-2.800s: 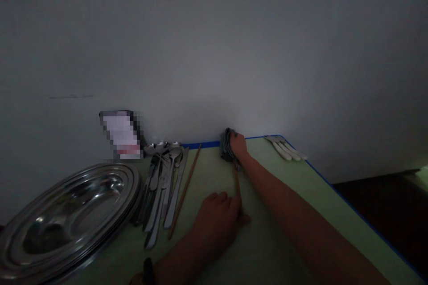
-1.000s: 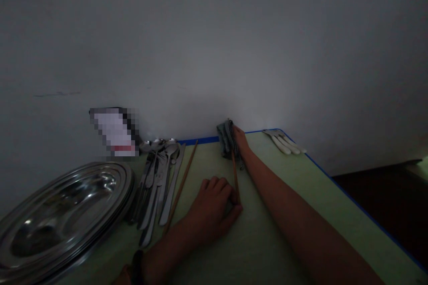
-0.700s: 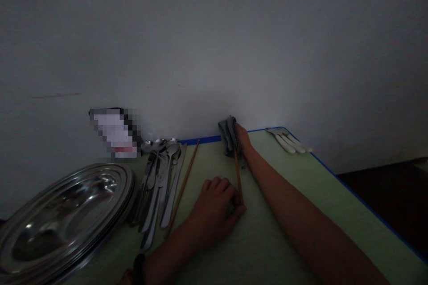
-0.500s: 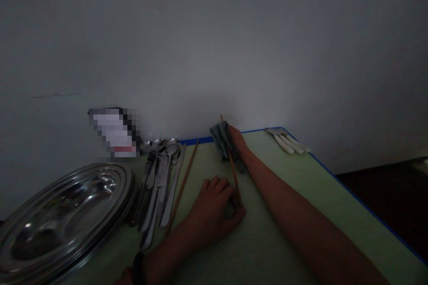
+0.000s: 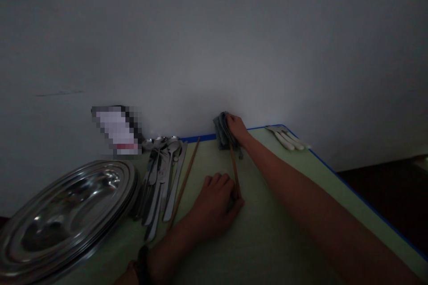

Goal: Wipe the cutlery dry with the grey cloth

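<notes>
My left hand (image 5: pixel 217 202) pinches the near end of a wooden chopstick (image 5: pixel 234 167) between thumb and fingers. My right hand (image 5: pixel 236 128) is closed on a folded grey-green cloth (image 5: pixel 222 134), which wraps round the far end of the same chopstick and hides its tip. A second wooden chopstick (image 5: pixel 186 173) lies on the table to the left, its near end behind my left wrist. Beside it is a pile of metal cutlery (image 5: pixel 163 178), with spoons, forks and knives.
A stack of oval metal divided plates (image 5: pixel 125 173) stands at the left of the green table (image 5: pixel 267 231). Several white-handled forks (image 5: pixel 286 139) lie near the far right corner. A blurred-out device (image 5: pixel 117 131) leans on the wall (image 5: pixel 214 44) behind the table.
My right hand and the cloth have moved slightly up the chopstick to its far end, covering the tip that stuck out before. My left hand keeps its pinch.
</notes>
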Motion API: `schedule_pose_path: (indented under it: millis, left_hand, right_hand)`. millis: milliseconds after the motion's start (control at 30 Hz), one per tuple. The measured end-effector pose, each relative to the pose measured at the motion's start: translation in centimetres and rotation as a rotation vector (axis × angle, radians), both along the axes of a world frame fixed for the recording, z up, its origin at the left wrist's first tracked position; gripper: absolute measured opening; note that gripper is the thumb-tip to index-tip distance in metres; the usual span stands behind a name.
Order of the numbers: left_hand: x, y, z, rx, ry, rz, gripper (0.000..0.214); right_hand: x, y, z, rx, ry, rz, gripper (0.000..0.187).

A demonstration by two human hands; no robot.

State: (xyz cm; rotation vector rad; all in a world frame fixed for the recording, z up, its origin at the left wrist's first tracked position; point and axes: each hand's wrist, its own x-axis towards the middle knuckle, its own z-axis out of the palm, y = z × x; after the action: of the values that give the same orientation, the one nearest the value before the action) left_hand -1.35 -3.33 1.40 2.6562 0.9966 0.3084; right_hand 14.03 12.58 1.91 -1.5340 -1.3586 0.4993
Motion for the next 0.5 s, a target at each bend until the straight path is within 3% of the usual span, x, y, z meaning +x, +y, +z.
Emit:
schedule_pose_path:
  millis: [133, 233, 500]
  left_hand:
    - [0.0, -0.1, 0.1, 0.026, 0.024, -0.006, 0.008]
    - [0.0, -0.2, 0.1, 0.047, 0.018, -0.013, 0.009]
    - [-0.4, -0.2, -0.5, 0.109, -0.011, 0.043, 0.014]
  right_hand:
    - [-1.0, 0.2, 1.5, -0.042, -0.104, -0.094, 0.036]
    - [-1.7, -1.2, 1.5, -0.067, -0.154, -0.138, 0.037]
    - [-2.6, -10.1, -1.3, -0.236, -0.344, -0.096, 0.039]
